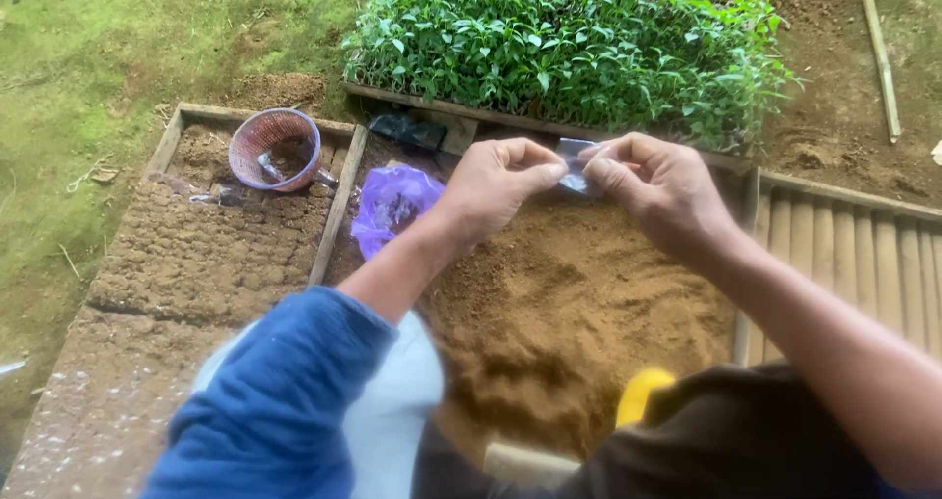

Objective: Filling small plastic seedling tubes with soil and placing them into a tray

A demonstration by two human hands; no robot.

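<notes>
- Head view, nearest me: my blue sleeve and a dark sleeve fill the bottom edge, with something yellow poking out between them; I cannot tell what it is.
- Just past that lies a mound of loose brown soil in a wooden frame, heaped and not yet portioned out.
- Above the soil, my left hand and right hand meet. The fingers of both are pinched together on a small clear plastic bag, held up between them at its top edge. It looks empty as far as I can see, so filling seems yet to come.
- Left of my left hand, a crumpled purple plastic bag rests on the soil's edge.
- Further left, a wooden tray holds rows of packed soil pieces, which I judge finished work, and a pink woven basket sits at its far end.
- Right, an empty slatted tray.
- Farthest, a dense bed of green seedlings, with a dark bag at its near edge.
</notes>
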